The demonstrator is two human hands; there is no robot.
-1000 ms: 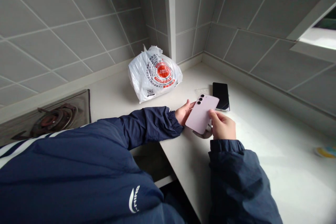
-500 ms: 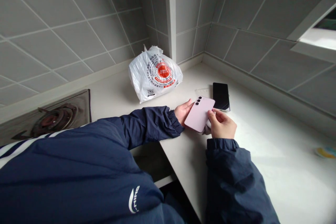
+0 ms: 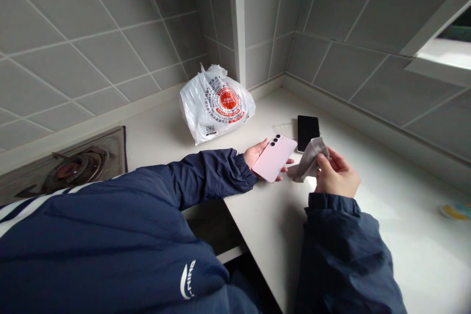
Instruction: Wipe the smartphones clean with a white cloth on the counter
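Note:
My left hand point(image 3: 255, 152) holds a pale pink phone point(image 3: 274, 157) back side up, just above the white counter point(image 3: 272, 225); its fingertips show under the phone's far edge. My right hand point(image 3: 336, 175) is to the right of the phone, fingers pinched on a small grey cloth point(image 3: 308, 163) that hangs toward the phone without clearly touching it. A black phone point(image 3: 307, 132) lies flat on the counter just behind the cloth. Both arms wear dark blue jacket sleeves.
A white plastic bag point(image 3: 215, 103) with a red round print sits in the tiled corner. A gas burner point(image 3: 75, 164) is set into the counter at the left. A small yellow and blue object point(image 3: 456, 211) lies at the right edge. Grey tiled walls enclose the counter.
My right hand has let go of the pink phone and drawn to the right with the grey cloth. The pink phone has shifted slightly left, held by my left hand alone.

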